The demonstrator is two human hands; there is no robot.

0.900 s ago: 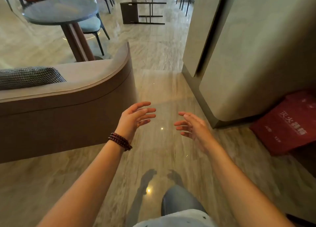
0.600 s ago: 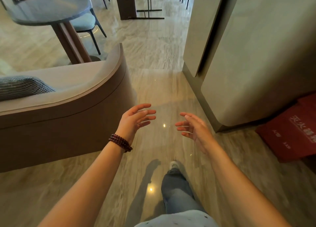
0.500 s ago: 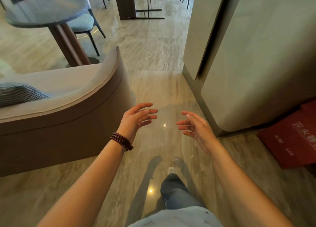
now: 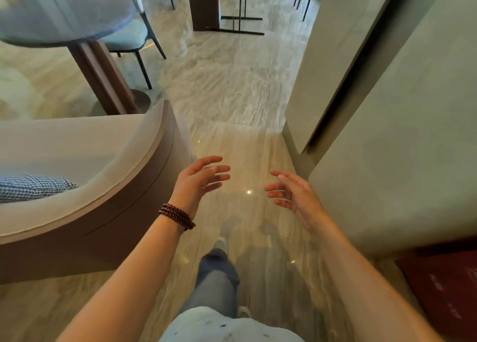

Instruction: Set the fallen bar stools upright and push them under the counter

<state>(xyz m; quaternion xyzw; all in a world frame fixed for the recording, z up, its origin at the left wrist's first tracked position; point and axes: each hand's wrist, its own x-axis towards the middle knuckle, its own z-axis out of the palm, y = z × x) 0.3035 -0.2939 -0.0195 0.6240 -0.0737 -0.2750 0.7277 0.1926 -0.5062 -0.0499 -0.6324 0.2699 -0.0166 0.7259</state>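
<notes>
Both arms are held out in front at about waist height, palms turned toward each other. The left hand [image 4: 197, 180], beaded bracelet [image 4: 176, 216] at the wrist, is kept spread with fingers loosely curled, nothing in its grip. Same for the right hand [image 4: 294, 194]: fingers fanned, nothing held. A fallen bar stool [image 4: 219, 13] can be seen lying on its side on the floor [image 4: 232, 89] well ahead, far from both hands.

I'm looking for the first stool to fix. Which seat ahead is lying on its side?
The brown-seated bar stool far ahead, its black legs pointing sideways; the teal chair stands upright.
</notes>
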